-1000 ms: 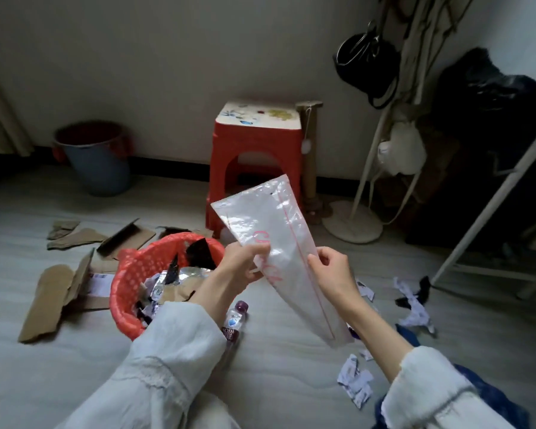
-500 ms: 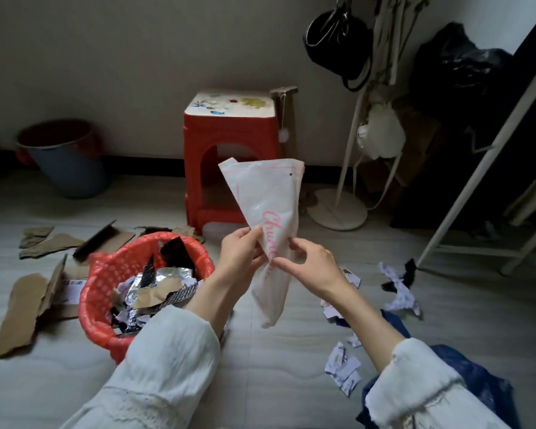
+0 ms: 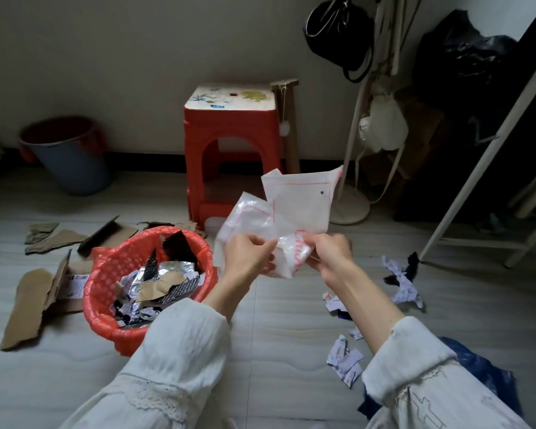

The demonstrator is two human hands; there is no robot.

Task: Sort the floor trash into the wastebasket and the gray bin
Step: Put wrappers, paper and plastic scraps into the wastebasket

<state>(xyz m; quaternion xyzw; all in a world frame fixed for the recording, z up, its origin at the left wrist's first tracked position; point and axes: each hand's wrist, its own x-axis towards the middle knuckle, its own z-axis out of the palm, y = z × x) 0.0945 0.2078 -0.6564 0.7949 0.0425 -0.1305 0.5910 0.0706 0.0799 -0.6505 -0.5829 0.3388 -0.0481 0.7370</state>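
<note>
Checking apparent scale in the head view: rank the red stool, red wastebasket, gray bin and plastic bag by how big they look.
1. red wastebasket, nearest the camera
2. red stool, close behind, unsure
3. plastic bag
4. gray bin, farthest

A red plastic stool (image 3: 229, 140) with a flowered white top is set against the far wall, a black bag (image 3: 341, 29) is hung from a white stand (image 3: 350, 205) to its right, and a slanted white frame (image 3: 477, 168) is seen far right.

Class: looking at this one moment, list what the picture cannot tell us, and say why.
Head view:
- Inside of the gray bin: its far rim hides the contents.
- Lettering on the plastic bag: crumpled, partly covered by right hand and left hand.
- Print on paper scraps: too small.
</note>
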